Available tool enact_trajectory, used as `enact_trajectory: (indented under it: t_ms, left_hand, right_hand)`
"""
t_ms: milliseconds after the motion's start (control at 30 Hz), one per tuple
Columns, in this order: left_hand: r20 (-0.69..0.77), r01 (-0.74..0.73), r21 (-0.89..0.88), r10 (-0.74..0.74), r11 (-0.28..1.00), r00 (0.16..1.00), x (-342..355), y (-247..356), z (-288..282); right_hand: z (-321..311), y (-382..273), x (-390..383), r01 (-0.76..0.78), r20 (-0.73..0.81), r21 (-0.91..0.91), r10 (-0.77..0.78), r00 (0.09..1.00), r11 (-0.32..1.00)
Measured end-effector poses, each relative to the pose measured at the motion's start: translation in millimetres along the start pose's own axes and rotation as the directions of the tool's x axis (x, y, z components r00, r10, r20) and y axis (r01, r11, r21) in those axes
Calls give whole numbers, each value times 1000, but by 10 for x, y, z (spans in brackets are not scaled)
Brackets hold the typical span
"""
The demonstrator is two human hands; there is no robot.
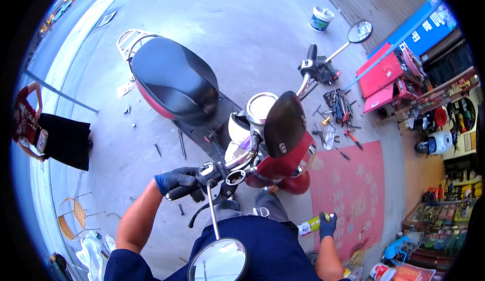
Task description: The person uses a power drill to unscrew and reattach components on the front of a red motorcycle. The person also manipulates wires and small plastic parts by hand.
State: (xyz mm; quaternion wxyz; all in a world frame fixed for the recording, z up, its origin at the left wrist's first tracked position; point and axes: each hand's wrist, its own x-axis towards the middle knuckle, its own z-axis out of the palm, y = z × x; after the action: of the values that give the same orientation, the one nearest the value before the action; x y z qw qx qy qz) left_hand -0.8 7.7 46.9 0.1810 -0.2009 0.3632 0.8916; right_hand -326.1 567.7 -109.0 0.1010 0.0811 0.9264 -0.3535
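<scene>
A red scooter with a black seat (174,76) stands before me, its handlebars nearest to my body. My left hand (175,180), in a dark blue work glove, is closed around the handlebar's grip (178,192) beside the switch housing. Down at my right side, my gloved right hand (328,225) grips a yellow-green and white spray can (309,226), held roughly level. From the near handlebar a round mirror (218,261) sticks out over my dark shirt. The dark windscreen (285,124) and red front cover (283,166) are right of the handlebar.
Hand tools (339,107) lie heaped on the floor at the right, near a red mat (348,195). Red boxes (382,79) and a glass cabinet (434,225) line that side. A person (30,119) stands far left, above a small chair (71,218). A bucket (321,19) stands farther off.
</scene>
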Motion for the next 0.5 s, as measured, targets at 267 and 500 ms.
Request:
enact_trajectory:
  t_ms: [267,500]
  left_hand:
    - [-165,223,972,902,79,399,-458,30,829]
    - [-297,494,869,806,6,512,-482,-490,1439]
  right_hand:
    - [60,-344,-1,-78,82,23,76,994,997]
    - [179,-1026,-66,8,107,-139,7,994,990]
